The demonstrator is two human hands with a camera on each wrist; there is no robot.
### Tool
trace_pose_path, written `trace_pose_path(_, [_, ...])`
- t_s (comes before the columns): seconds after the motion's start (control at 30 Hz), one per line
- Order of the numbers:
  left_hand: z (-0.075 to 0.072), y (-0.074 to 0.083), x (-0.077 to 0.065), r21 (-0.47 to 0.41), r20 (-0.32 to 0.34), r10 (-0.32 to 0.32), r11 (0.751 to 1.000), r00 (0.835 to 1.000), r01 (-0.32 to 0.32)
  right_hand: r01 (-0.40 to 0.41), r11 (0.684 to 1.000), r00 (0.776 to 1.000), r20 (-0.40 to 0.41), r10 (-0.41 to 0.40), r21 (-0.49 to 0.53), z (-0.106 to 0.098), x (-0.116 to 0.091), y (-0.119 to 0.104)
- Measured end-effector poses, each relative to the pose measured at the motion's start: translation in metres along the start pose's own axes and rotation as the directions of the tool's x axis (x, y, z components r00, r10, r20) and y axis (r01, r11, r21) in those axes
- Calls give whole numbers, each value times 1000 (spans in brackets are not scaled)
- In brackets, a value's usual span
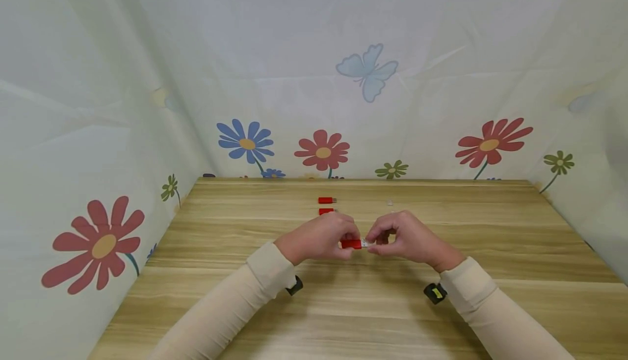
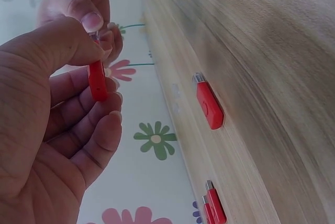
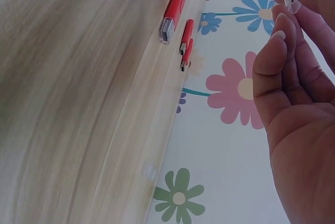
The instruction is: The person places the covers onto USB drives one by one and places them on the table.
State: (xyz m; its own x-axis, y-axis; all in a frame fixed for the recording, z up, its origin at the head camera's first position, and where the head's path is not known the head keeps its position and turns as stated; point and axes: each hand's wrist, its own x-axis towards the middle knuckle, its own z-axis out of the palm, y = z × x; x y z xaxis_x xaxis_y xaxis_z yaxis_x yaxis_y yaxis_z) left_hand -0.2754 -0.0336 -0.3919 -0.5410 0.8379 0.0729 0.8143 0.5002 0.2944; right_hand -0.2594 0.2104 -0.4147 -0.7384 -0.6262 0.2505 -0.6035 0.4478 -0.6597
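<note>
In the head view my left hand [image 1: 324, 237] pinches a red USB stick [image 1: 351, 244] between thumb and fingers, its metal plug pointing right. My right hand [image 1: 404, 237] meets it at the plug end. Seen from the right wrist, that hand's thumb and fingertips pinch a clear cap [image 3: 292, 4] at the plug; whether the cap sits fully on it cannot be told. The left wrist view shows the stick's red body [image 2: 98, 82] below the left thumb, with the other fingers loosely bent.
A capped red USB stick [image 3: 172, 17] lies on the wooden table [image 1: 235, 218]. Beyond it are two uncapped red sticks [image 1: 326, 200], side by side. Small clear caps [image 2: 176, 89] lie near the table's back edge. Flower-printed cloth [image 1: 275, 87] hangs behind.
</note>
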Motion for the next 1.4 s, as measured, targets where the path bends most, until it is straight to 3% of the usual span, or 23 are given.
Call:
trace_pose_path(1.0, [1,1,11,42,16,36,998,999,-37,53,999,998,-21,-53,7,-1,1,-2])
trace_pose_path(1.4, [2,2,11,71,3,62,996,998,-62,76,996,995,-73,-73,45,3,2,0])
